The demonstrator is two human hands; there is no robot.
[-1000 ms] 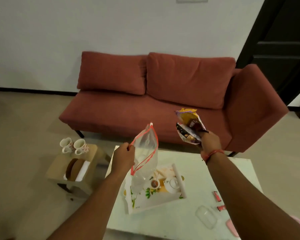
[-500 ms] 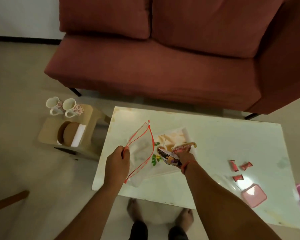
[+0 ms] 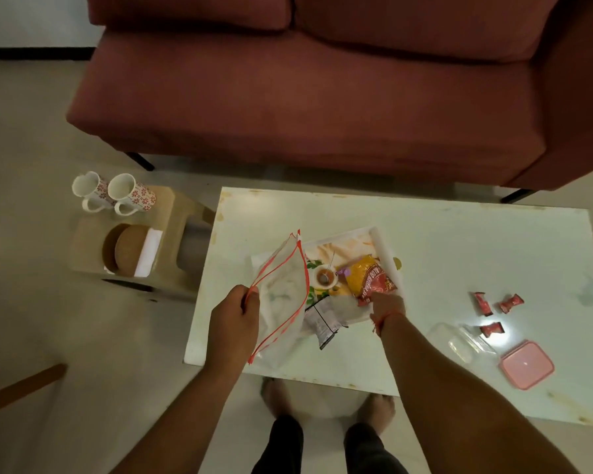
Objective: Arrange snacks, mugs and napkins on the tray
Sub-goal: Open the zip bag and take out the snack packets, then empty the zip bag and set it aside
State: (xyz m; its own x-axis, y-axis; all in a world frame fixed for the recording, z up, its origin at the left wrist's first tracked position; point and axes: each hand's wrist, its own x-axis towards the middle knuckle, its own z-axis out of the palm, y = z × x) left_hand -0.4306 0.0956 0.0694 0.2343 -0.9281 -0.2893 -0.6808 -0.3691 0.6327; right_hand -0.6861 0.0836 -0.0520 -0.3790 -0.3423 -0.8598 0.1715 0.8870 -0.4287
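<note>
Left grip (image 3: 235, 311): the hand pinches the red-edged mouth of a clear zip bag (image 3: 281, 295), held hanging over the table's (image 3: 459, 241) near-left part, seemingly to keep it out of the way now that it looks empty. Off the table's left edge, a low wooden stool (image 3: 172, 230) carries two patterned mugs (image 3: 113, 191), round cork coasters (image 3: 127, 249) and a white stack that may be napkins (image 3: 149, 251); none of these is on the tray yet. Under the bag lies the printed tray (image 3: 343, 244), set askew near the table's left-centre. A dark-and-silver snack packet (image 3: 320, 321) lies partly over the tray's near edge, and a yellow-and-red snack packet (image 3: 370, 278) lies along the tray's right side. Right grip (image 3: 387, 307): the hand is at that packet's near end, probably settling it flat, though whether the fingers clasp it or merely press cannot be told. Toward the near-right corner lie three red wrapped sweets (image 3: 495, 311), a clear box (image 3: 459, 342) and its pink lid (image 3: 527, 365).
</note>
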